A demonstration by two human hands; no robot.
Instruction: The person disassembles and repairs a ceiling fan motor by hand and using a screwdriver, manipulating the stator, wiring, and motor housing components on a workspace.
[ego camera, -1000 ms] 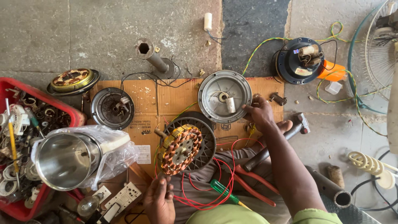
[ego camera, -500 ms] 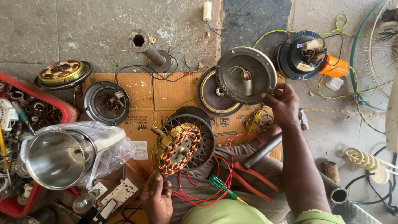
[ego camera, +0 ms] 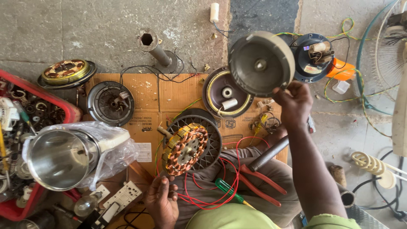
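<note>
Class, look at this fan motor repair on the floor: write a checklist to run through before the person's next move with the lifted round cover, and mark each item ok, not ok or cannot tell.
1. Right hand grips the round cover at its lower rim: ok.
2. Cover lifted free of the lower housing on the cardboard: ok.
3. Left hand steadies the copper-wound stator: ok, fingers touch its lower edge.
4. Red wires kept away from the stator: not ok, they loop right beside it.
5. Pliers and screwdriver within reach: ok, on the lap.
6. Bearing inside the cover sound: cannot tell.
</note>
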